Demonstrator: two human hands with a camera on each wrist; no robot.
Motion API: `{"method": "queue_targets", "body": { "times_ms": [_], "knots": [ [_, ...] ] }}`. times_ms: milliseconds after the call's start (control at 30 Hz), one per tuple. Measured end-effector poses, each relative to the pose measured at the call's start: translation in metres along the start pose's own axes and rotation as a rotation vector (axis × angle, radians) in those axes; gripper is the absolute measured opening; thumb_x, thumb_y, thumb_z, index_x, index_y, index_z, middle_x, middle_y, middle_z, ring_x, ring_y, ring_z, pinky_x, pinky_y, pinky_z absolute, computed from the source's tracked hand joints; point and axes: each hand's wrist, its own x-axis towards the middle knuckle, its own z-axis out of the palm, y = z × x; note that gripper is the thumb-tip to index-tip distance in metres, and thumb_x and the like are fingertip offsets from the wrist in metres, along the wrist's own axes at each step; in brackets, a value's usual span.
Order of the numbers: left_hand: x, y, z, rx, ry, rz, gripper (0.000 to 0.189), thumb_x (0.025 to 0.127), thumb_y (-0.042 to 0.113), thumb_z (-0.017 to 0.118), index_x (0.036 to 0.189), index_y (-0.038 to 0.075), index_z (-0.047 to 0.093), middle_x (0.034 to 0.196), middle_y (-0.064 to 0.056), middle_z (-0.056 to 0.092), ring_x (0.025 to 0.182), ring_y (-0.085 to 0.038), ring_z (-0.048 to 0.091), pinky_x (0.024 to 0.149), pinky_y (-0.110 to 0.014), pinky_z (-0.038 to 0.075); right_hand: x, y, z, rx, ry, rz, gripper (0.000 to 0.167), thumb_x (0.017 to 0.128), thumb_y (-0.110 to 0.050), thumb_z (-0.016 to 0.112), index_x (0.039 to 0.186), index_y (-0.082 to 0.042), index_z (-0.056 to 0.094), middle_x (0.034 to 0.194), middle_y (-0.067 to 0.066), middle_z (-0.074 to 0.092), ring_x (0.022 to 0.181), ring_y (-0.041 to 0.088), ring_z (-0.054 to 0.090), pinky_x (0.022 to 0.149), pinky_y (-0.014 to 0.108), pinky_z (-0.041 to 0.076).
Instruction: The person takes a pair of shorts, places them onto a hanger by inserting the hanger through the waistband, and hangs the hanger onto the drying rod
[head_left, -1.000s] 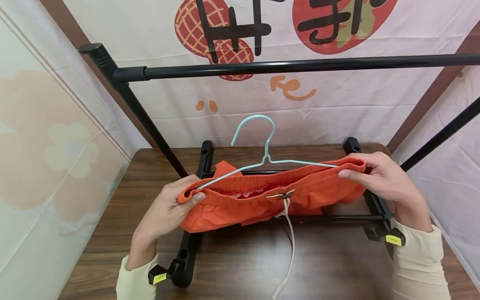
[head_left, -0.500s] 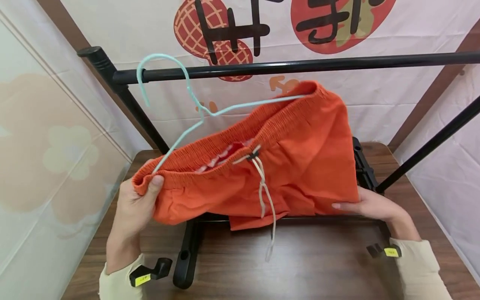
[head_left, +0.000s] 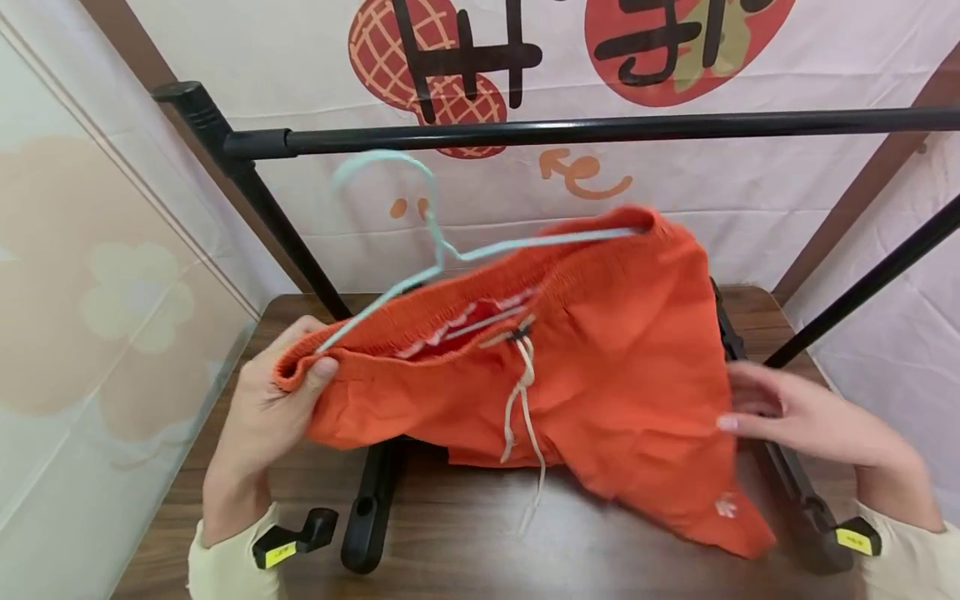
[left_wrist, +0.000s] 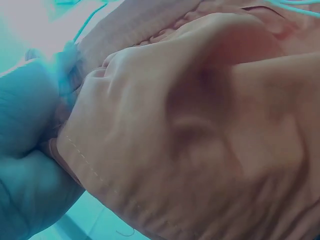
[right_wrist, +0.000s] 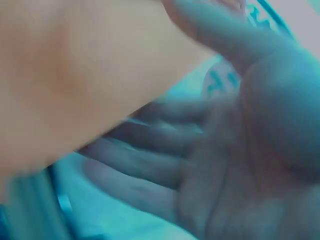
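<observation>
Orange shorts (head_left: 637, 358) with an elastic waistband hang in front of me on a light blue hanger (head_left: 438, 246), whose arms run inside the waistband. My left hand (head_left: 258, 417) pinches the waistband's left corner, thumb in front, around the hanger's end. The shorts slope up to the right, and a pale drawstring (head_left: 527, 367) dangles from the front. At the right edge of the fabric, my right hand (head_left: 817, 417) is spread loosely, thumb in front and fingers partly behind the cloth. The right wrist view shows its fingers (right_wrist: 135, 157) extended and uncurled.
A black rack's top bar (head_left: 600, 129) crosses behind and above the hanger. Its feet (head_left: 367, 508) stand on a brown wooden table (head_left: 465, 533). A printed cloth (head_left: 675, 192) forms the back wall, with another panel (head_left: 112, 275) at left.
The shorts and hanger rose toward the bar, swung left, then dropped slightly. My right hand left the waistband's right corner, moved down the shorts' side and opened; the right leg now hangs down.
</observation>
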Motion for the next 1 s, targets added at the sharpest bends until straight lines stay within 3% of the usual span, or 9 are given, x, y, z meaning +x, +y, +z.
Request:
{"method": "queue_targets", "body": {
  "times_ms": [100,200,267,367,500,667,767,933,1000],
  "knots": [
    [0.000,0.000,0.006,0.036,-0.129,0.031,0.010,0.096,-0.002,0.071,0.105,0.001,0.071,0.101,0.005,0.062,0.079,-0.006,0.058,0.068,-0.021,0.046,0.014,-0.028,-0.002,-0.120,0.266,0.026,0.070,0.088,0.004,0.080,0.150,-0.008,0.050,0.135,-0.022,0.064,0.119,-0.011,0.062,0.085,0.010,0.055],
    [0.000,0.000,0.014,0.052,-0.239,0.024,0.016,0.094,-0.003,0.073,0.100,0.011,0.072,0.101,0.005,0.058,0.080,-0.007,0.056,0.068,-0.023,0.046,0.029,-0.055,-0.005,-0.240,0.342,-0.032,0.090,0.078,0.001,0.090,0.155,-0.021,0.049,0.142,-0.021,0.061,0.122,-0.012,0.058,0.088,0.006,0.049],
    [0.000,0.001,0.019,0.048,-0.297,0.016,0.019,0.094,0.000,0.074,0.099,0.018,0.071,0.097,0.006,0.056,0.077,-0.007,0.052,0.066,-0.024,0.044,0.040,-0.067,-0.006,-0.308,0.280,-0.123,0.094,0.074,-0.002,0.094,0.155,-0.026,0.051,0.144,-0.017,0.061,0.123,-0.008,0.059,0.091,0.005,0.047],
    [0.001,0.002,0.028,0.034,-0.365,0.028,0.020,0.094,0.003,0.075,0.094,0.022,0.068,0.095,0.008,0.055,0.074,-0.006,0.050,0.062,-0.024,0.042,0.059,-0.076,-0.005,-0.357,0.079,-0.268,0.074,0.080,-0.008,0.091,0.145,-0.029,0.062,0.139,-0.014,0.066,0.120,-0.002,0.062,0.093,0.010,0.050],
    [0.004,0.004,0.037,0.050,-0.380,0.060,0.024,0.091,0.001,0.078,0.090,0.023,0.068,0.095,0.007,0.056,0.076,-0.006,0.052,0.064,-0.023,0.044,0.079,-0.076,-0.002,-0.209,-0.276,-0.313,0.047,0.098,-0.010,0.074,0.140,-0.028,0.066,0.132,-0.011,0.072,0.113,0.003,0.069,0.092,0.019,0.056],
    [0.005,0.001,0.042,0.060,-0.366,0.058,0.024,0.090,0.000,0.078,0.091,0.022,0.069,0.094,0.008,0.057,0.077,-0.005,0.052,0.065,-0.022,0.044,0.084,-0.069,-0.005,0.060,-0.603,-0.273,0.067,0.099,0.000,0.065,0.160,-0.012,0.043,0.155,0.003,0.059,0.131,0.010,0.063,0.105,0.022,0.052],
    [0.005,-0.002,0.041,0.036,-0.394,0.047,0.021,0.092,0.003,0.077,0.091,0.022,0.069,0.094,0.008,0.057,0.075,-0.007,0.052,0.064,-0.023,0.044,0.079,-0.067,-0.009,0.118,-0.625,-0.268,0.066,0.096,0.004,0.066,0.157,-0.009,0.046,0.148,0.005,0.065,0.124,0.012,0.067,0.101,0.025,0.055],
    [0.005,-0.015,0.038,-0.084,-0.377,-0.006,0.006,0.101,0.024,0.071,0.099,0.019,0.069,0.091,0.009,0.060,0.073,-0.008,0.055,0.062,-0.025,0.047,0.064,-0.066,-0.015,0.043,-0.402,-0.188,0.047,0.096,0.005,0.066,0.138,-0.016,0.067,0.121,-0.005,0.078,0.099,0.008,0.073,0.085,0.025,0.059],
    [0.003,-0.025,0.038,-0.158,-0.332,-0.044,0.021,0.103,0.037,0.068,0.108,0.017,0.071,0.095,0.010,0.066,0.078,-0.007,0.060,0.066,-0.023,0.051,0.058,-0.066,-0.017,0.032,-0.323,-0.171,0.045,0.096,0.006,0.066,0.135,-0.016,0.069,0.119,-0.004,0.078,0.097,0.009,0.073,0.083,0.025,0.059]
  ]
}}
